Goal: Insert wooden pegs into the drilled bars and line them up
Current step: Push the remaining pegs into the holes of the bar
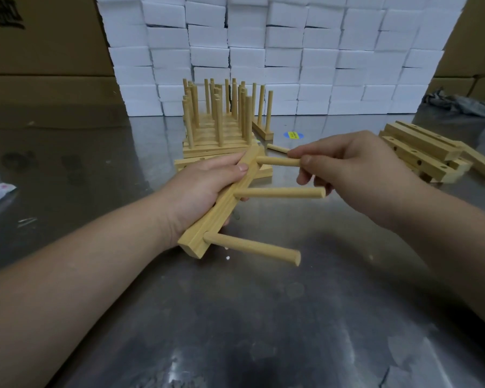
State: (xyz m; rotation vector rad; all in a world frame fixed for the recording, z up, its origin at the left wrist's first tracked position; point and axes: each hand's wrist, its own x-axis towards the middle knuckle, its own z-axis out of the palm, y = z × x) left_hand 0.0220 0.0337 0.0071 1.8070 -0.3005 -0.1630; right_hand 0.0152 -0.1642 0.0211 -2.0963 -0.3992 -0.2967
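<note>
Steel table (263, 317), left hand (205, 186) gripping pegged bar (221, 208)

The light is coming from above and is fairly dim and even. The metal table (263, 317) is reflecting it in soft, cloudy patches near the bottom edge. The forearms are casting weak shadows on it. The wide lens is bending the edges, so the white boxes (277, 51) are leaning. Far corners are looking slightly soft.
</note>
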